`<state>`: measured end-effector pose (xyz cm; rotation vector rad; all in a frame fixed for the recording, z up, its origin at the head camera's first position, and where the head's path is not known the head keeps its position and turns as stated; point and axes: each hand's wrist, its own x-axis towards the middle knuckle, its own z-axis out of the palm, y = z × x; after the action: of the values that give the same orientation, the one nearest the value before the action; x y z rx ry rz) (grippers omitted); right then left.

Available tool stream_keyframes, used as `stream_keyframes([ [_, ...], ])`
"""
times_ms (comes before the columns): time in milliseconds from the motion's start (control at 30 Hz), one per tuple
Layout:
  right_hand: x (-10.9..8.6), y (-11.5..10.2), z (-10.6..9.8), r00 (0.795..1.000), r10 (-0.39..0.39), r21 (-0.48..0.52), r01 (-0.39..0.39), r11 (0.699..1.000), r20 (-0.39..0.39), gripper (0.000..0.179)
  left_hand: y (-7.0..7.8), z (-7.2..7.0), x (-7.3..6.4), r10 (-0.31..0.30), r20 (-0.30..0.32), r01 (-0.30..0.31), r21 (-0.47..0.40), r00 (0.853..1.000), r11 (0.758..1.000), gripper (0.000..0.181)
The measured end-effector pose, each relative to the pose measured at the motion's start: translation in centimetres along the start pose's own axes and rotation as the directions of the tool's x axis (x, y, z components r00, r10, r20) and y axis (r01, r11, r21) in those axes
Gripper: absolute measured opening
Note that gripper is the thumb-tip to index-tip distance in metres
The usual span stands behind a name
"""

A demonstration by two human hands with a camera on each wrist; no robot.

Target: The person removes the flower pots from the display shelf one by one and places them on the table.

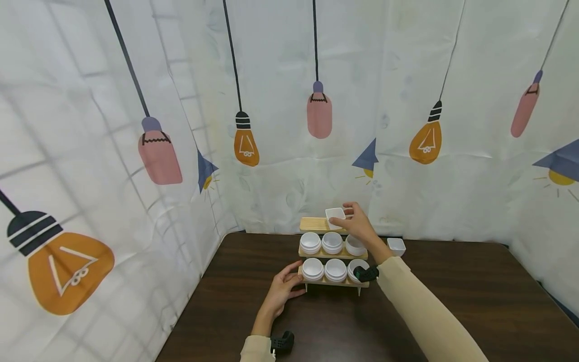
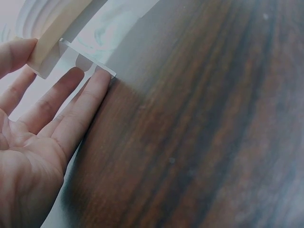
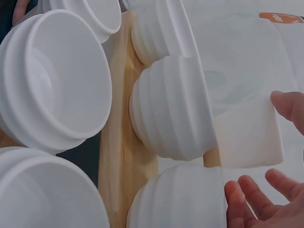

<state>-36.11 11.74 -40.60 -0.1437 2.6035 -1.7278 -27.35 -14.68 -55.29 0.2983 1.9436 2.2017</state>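
A three-tier stand with wooden shelves (image 1: 327, 283) and clear legs (image 2: 88, 58) stands on the table. Its two lower shelves carry several round white bowls (image 1: 335, 269), ribbed on the outside (image 3: 171, 109). My left hand (image 1: 281, 291) grips the left end of the lowest shelf; in the left wrist view, fingertips also rest against the clear leg. With thumb and fingers, my right hand (image 1: 359, 227) holds a square white bowl (image 1: 334, 213) at the top shelf (image 1: 313, 224). In the right wrist view, thumb and fingers are at the edges of this square bowl (image 3: 251, 137).
Another square white bowl (image 1: 396, 246) sits on the dark wooden table (image 1: 452, 291), to the right of the stand. A white curtain (image 1: 280, 191) printed with lamps hangs close behind the table's back edge and along its left side.
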Motion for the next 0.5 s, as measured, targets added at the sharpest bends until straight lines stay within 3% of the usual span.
stream_keyframes([
  [500, -0.16, -0.33, 0.43, 1.0, 0.005, -0.031, -0.006, 0.999, -0.024, 0.08, 0.03, 0.03, 0.08, -0.007, -0.004, 0.007, 0.013, 1.0, 1.0, 0.054],
])
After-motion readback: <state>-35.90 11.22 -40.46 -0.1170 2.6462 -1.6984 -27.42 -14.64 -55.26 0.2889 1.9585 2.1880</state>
